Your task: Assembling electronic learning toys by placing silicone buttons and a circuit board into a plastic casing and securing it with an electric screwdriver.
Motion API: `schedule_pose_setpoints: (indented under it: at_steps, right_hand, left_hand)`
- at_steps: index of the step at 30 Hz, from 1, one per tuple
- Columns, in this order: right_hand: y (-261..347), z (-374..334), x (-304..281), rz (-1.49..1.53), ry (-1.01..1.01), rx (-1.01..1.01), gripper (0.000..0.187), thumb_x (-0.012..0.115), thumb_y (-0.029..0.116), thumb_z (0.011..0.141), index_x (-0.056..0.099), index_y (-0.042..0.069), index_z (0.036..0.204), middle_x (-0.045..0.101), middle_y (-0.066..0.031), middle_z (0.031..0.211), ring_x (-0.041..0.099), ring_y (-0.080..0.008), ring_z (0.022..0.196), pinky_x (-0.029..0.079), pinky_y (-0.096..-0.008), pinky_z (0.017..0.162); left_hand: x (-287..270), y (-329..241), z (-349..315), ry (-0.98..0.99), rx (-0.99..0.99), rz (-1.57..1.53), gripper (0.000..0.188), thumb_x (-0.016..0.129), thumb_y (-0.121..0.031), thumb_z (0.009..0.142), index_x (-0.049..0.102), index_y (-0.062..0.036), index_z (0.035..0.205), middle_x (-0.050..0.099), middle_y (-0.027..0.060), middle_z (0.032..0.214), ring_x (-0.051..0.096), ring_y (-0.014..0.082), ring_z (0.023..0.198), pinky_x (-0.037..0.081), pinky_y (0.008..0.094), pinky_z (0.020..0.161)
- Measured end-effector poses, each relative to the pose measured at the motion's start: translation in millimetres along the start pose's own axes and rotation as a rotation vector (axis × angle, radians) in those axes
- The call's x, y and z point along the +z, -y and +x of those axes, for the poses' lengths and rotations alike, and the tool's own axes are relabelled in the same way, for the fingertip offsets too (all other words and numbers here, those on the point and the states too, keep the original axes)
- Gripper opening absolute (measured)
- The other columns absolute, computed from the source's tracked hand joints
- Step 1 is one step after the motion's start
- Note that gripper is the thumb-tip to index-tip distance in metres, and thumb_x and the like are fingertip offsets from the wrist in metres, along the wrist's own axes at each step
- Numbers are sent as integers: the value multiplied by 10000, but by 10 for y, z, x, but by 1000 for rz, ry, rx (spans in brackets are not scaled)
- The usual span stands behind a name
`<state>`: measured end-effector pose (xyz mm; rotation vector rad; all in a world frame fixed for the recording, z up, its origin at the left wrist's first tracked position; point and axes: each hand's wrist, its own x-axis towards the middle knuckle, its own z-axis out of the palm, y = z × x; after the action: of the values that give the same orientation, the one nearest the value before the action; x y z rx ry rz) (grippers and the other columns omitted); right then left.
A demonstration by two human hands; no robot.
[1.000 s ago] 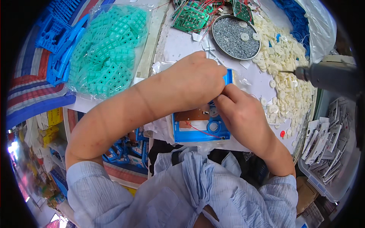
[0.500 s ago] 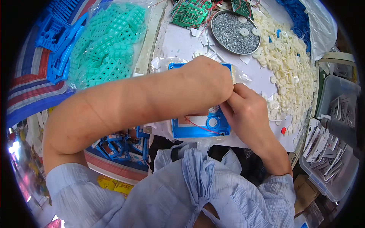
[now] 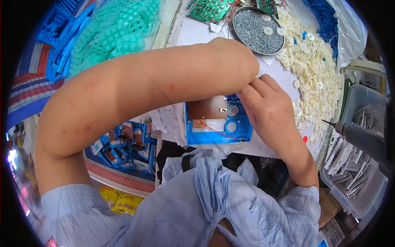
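A shallow blue plastic casing (image 3: 242, 140) lies on the work table in front of me. Inside it sit a brown circuit board (image 3: 205, 110), a white disc (image 3: 233, 110) and thin red wires (image 3: 222, 134). My left forearm stretches across over the casing. The back of my left hand (image 3: 236, 61) faces up, and its fingers are hidden. My right hand (image 3: 269, 105) is at the casing's right edge, fingers drawn together and meeting my left hand. Whatever its fingertips hold is covered from view.
Beyond the hands stand a round metal tray (image 3: 255, 37) of small screws and green circuit boards (image 3: 210, 10). White plastic discs (image 3: 310, 70) are heaped at right, by a dark power screwdriver (image 3: 362, 140) and a clear bin (image 3: 370, 206). Turquoise keypads (image 3: 119, 33) and filled blue casings (image 3: 133, 144) lie left.
Both hands have moved slightly away from me and to the right, still together. More of the brown circuit board shows below my left forearm. The whole view has shifted a little.
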<state>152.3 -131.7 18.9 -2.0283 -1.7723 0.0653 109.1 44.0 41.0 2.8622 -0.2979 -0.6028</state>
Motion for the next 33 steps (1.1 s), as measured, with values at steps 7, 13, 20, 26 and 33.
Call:
schedule_pose_setpoints:
  at_steps: [7,13,20,26,33]
  right_hand:
    - [-73,-17,241,137,-176,20,229,745,-63,771,662,27,964,664,-118,953,577,-326,829,488,-406,716]
    - [-18,15,308,34,-180,56,142,741,-2,791,650,7,899,635,-114,969,544,-329,878,491,-416,731]
    - [-5,98,228,94,-75,191,133,737,-20,768,675,11,883,629,-109,967,533,-321,883,479,-418,744]
    - [97,45,123,12,37,78,301,754,-7,700,736,32,998,660,-94,1026,556,-315,930,476,-399,774]
    - [221,4,7,-174,213,8,493,741,-11,641,732,31,1132,651,-115,1149,571,-327,950,509,-418,809]
  left_hand:
    - [-23,65,23,28,65,-52,137,748,-126,746,763,-17,828,728,207,826,739,360,791,597,434,673]
    - [17,147,31,-3,15,-135,136,757,-142,726,767,-34,809,715,203,785,727,364,754,573,459,638]
    - [21,146,45,1,-54,-218,152,751,-146,727,779,-48,840,722,204,808,725,357,758,574,459,651]
    - [43,100,39,63,-10,-123,150,764,-137,736,779,-35,845,734,190,842,735,338,781,591,440,663]
    - [68,99,-9,15,-33,-102,162,771,-129,741,778,-21,861,738,198,878,741,338,818,596,450,659]
